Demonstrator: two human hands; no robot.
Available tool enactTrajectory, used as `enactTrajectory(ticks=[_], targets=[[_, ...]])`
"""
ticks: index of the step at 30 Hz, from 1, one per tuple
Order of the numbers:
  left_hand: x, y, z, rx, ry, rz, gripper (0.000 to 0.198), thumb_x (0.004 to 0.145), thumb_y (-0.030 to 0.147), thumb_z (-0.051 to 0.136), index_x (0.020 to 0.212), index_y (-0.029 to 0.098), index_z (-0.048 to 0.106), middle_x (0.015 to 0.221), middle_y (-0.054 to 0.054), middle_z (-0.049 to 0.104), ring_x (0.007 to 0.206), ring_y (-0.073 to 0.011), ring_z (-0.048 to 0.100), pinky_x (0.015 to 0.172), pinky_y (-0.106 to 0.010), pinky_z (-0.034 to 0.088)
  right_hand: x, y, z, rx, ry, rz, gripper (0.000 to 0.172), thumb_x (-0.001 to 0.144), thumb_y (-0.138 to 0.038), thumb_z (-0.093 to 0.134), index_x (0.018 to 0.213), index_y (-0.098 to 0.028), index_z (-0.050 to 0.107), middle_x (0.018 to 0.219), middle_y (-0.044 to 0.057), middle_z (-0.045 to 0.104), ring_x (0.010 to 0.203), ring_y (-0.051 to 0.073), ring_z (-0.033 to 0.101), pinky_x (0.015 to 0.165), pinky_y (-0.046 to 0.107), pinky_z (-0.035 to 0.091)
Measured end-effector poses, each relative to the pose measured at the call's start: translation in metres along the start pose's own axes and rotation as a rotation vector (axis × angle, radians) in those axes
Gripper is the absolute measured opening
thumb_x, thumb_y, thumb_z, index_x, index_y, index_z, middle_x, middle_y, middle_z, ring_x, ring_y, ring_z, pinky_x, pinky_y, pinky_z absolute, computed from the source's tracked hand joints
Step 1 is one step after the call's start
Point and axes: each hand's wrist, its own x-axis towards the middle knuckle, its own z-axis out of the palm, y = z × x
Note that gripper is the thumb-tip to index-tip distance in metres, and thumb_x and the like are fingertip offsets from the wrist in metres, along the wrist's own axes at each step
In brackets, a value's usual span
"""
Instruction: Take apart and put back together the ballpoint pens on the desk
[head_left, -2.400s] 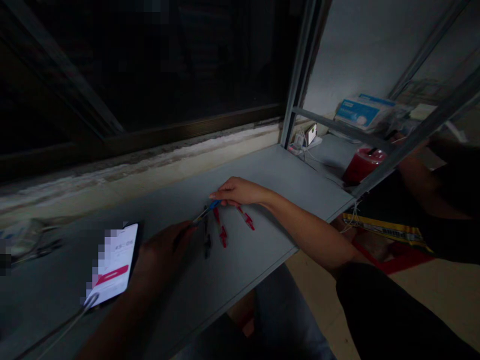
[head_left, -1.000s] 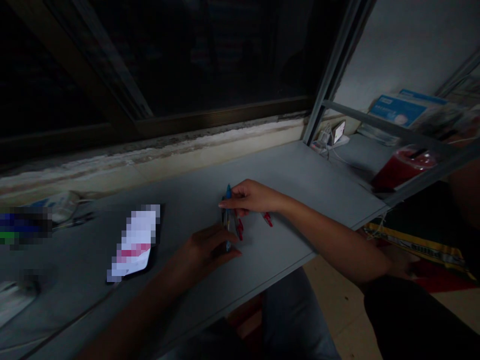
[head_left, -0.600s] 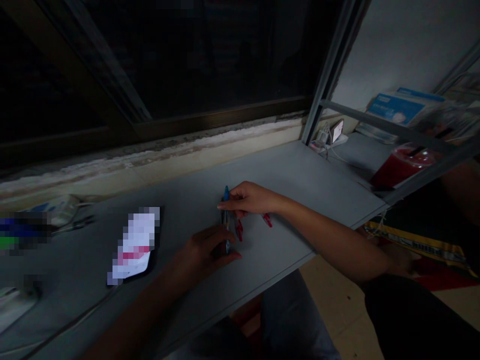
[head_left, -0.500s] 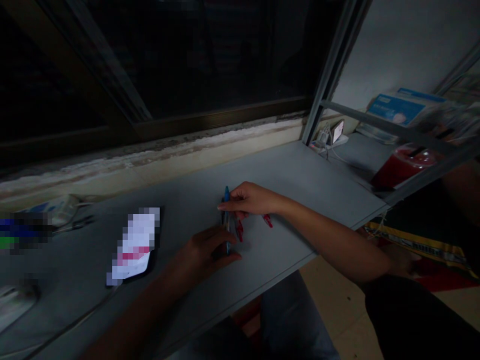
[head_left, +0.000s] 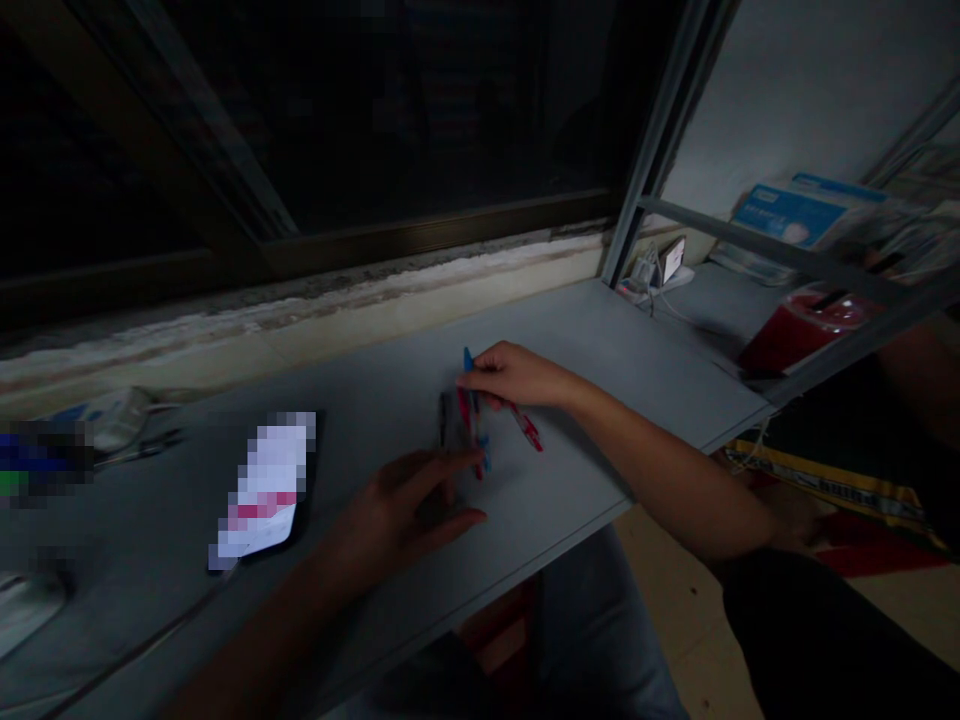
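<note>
My right hand (head_left: 508, 374) pinches a blue pen (head_left: 469, 357) near its upper end, with the pen tilted over the desk. My left hand (head_left: 420, 492) is open, thumb and index finger apart; its index fingertip is close to the pen's lower end, and I cannot tell whether they touch. Beneath the blue pen lies a red pen (head_left: 464, 408), partly covered. A second red pen (head_left: 529, 431) lies to the right, its top hidden under my right hand. To the left is a dark pen (head_left: 442, 418), blurred in the dim light.
On the grey desk (head_left: 360, 420), a lit phone (head_left: 274, 490) with a cable lies at left. A dark window (head_left: 450, 120) stands behind. At right are a metal frame post (head_left: 634, 230), blue packages (head_left: 787, 215), a red container (head_left: 802, 325) and another propped phone (head_left: 673, 260).
My right hand has moved the blue pen up and to the right. My left fingers, earlier around its lower end, are now spread and apart from it or barely at it.
</note>
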Motion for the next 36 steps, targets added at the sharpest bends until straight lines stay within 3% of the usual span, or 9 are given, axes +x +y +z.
enactTrajectory(ticks=[5, 8, 10, 13, 16, 20, 26, 33, 36], targets=[[0.003, 0.0, -0.001, 0.043, -0.006, -0.075, 0.027, 0.103, 0.036, 0.057, 0.126, 0.024, 0.065, 0.083, 0.001, 0.068, 0.07, -0.0132, 0.067, 0.067, -0.025, 0.054, -0.001, 0.011, -0.015, -0.452, 0.008, 0.037, 0.043, 0.094, -0.043, 0.065, 0.061, -0.015, 0.063, 0.053, -0.001, 0.051, 0.052, 0.011, 0.041, 0.057, 0.029, 0.027], [0.005, -0.002, -0.002, 0.07, 0.024, -0.102, 0.024, 0.104, 0.033, 0.054, 0.118, 0.021, 0.068, 0.086, -0.002, 0.07, 0.073, -0.0142, 0.068, 0.068, -0.025, 0.054, -0.002, 0.011, -0.009, -0.534, 0.12, 0.028, 0.044, 0.097, -0.052, 0.061, 0.072, -0.015, 0.068, 0.065, 0.004, 0.061, 0.058, 0.013, 0.045, 0.059, 0.03, 0.026], [0.006, -0.003, -0.002, 0.087, 0.048, -0.115, 0.023, 0.104, 0.032, 0.053, 0.114, 0.02, 0.069, 0.089, -0.003, 0.072, 0.075, -0.015, 0.069, 0.069, -0.026, 0.054, -0.003, 0.006, -0.001, -0.501, 0.184, -0.081, 0.04, 0.1, -0.049, 0.057, 0.082, -0.016, 0.068, 0.073, 0.005, 0.065, 0.063, 0.013, 0.05, 0.061, 0.029, 0.028], [0.007, -0.005, -0.001, 0.098, 0.062, -0.14, 0.022, 0.103, 0.031, 0.052, 0.108, 0.019, 0.07, 0.089, -0.004, 0.074, 0.075, -0.0156, 0.07, 0.067, -0.026, 0.054, -0.006, -0.002, 0.014, -0.46, 0.045, -0.235, 0.028, 0.102, -0.043, 0.056, 0.093, -0.018, 0.068, 0.076, 0.003, 0.067, 0.066, 0.013, 0.054, 0.062, 0.027, 0.029], [0.007, -0.007, 0.001, 0.103, 0.07, -0.176, 0.022, 0.102, 0.029, 0.051, 0.103, 0.019, 0.07, 0.089, -0.005, 0.075, 0.075, -0.0159, 0.07, 0.064, -0.025, 0.053, -0.01, -0.007, 0.029, -0.614, -0.137, -0.249, 0.015, 0.097, -0.032, 0.06, 0.096, -0.019, 0.068, 0.083, 0.005, 0.071, 0.07, 0.016, 0.058, 0.061, 0.029, 0.028], [0.008, -0.011, 0.005, 0.09, 0.039, -0.25, 0.021, 0.102, 0.032, 0.052, 0.106, 0.019, 0.069, 0.086, -0.004, 0.075, 0.071, -0.0158, 0.069, 0.06, -0.024, 0.051, -0.018, -0.009, 0.04, -0.71, -0.161, -0.275, 0.016, 0.096, -0.021, 0.056, 0.106, -0.018, 0.068, 0.087, 0.009, 0.074, 0.077, 0.021, 0.066, 0.065, 0.032, 0.034], [0.009, -0.009, 0.006, 0.046, -0.008, -0.305, 0.023, 0.103, 0.038, 0.053, 0.108, 0.02, 0.066, 0.085, -0.003, 0.073, 0.072, -0.0173, 0.07, 0.066, -0.028, 0.053, -0.02, -0.012, 0.037, -0.503, -0.111, -0.211, 0.009, 0.089, -0.017, 0.061, 0.098, -0.017, 0.063, 0.08, 0.006, 0.071, 0.075, 0.021, 0.066, 0.065, 0.031, 0.037], [0.006, -0.004, 0.002, 0.032, 0.139, -0.308, 0.041, 0.089, 0.052, 0.073, 0.11, 0.022, 0.055, 0.087, -0.001, 0.071, 0.075, -0.0192, 0.071, 0.065, -0.029, 0.056, -0.019, -0.021, 0.035, 0.123, 0.114, -0.169, 0.056, 0.081, -0.024, 0.071, 0.128, -0.018, 0.04, 0.069, -0.007, 0.064, 0.066, 0.014, 0.062, 0.066, 0.026, 0.042], [0.004, -0.003, 0.002, 0.061, 0.217, -0.308, 0.039, 0.088, 0.047, 0.075, 0.109, 0.022, 0.054, 0.087, 0.0, 0.07, 0.075, -0.018, 0.071, 0.065, -0.027, 0.057, -0.02, -0.024, 0.036, 0.237, 0.06, -0.163, 0.054, 0.081, -0.024, 0.074, 0.126, -0.019, 0.043, 0.072, -0.005, 0.068, 0.069, 0.015, 0.066, 0.069, 0.026, 0.045]])
